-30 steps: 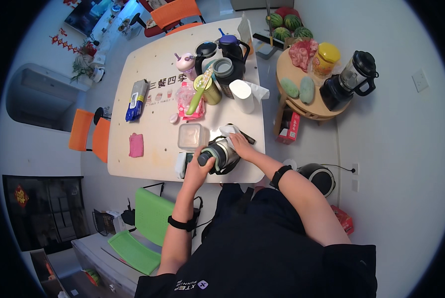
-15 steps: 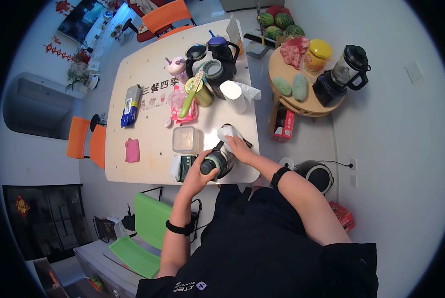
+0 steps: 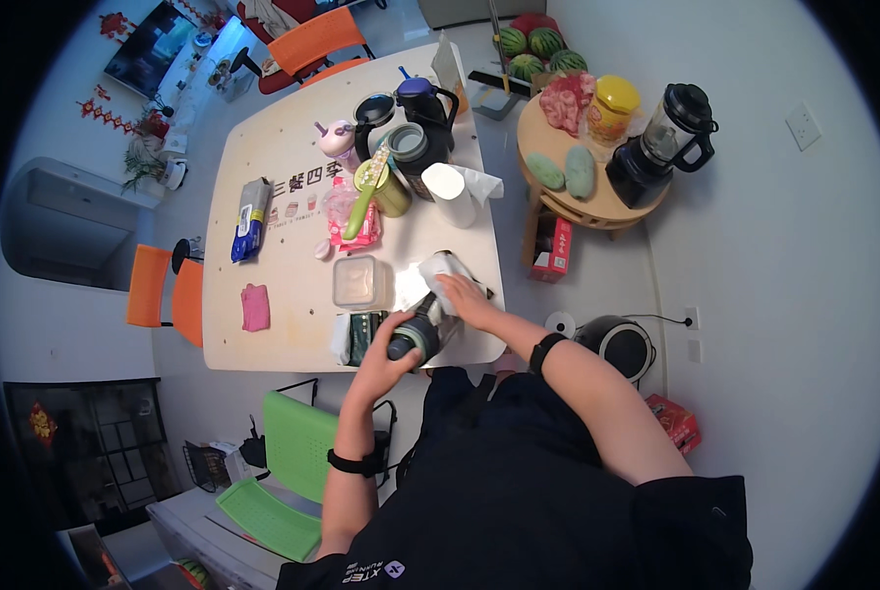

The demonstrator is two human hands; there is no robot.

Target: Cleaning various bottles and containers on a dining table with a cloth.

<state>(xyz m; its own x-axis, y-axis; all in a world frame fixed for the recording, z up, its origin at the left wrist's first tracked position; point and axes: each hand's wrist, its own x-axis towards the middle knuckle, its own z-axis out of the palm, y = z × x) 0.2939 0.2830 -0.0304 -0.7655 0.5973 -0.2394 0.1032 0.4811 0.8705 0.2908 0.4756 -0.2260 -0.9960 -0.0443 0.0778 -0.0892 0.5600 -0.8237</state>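
At the near edge of the table, my left hand (image 3: 381, 362) is wrapped round the lid end of a dark bottle (image 3: 419, 339) with a grey-green band. The bottle lies tilted, its lid toward me. My right hand (image 3: 467, 299) presses a crumpled white paper towel (image 3: 440, 269) at the bottle's far end. That end is mostly hidden under the paper and fingers. Just left of the bottle lies a dark green pack of tissues (image 3: 364, 334). Beyond the pack stands a clear square container (image 3: 357, 282).
Farther back are a white paper roll (image 3: 451, 194), a green cup (image 3: 392, 194), a black wide-mouthed jug (image 3: 415, 147) and a pink pack (image 3: 360, 232). A pink cloth (image 3: 255, 307) and wet wipes (image 3: 250, 221) lie left. A round side table (image 3: 578, 211) holds a blender (image 3: 662, 147).
The lid end of the bottle has come slightly nearer to me with my left hand. My right hand stays at the far end with the paper towel. The whole view has shifted a little.
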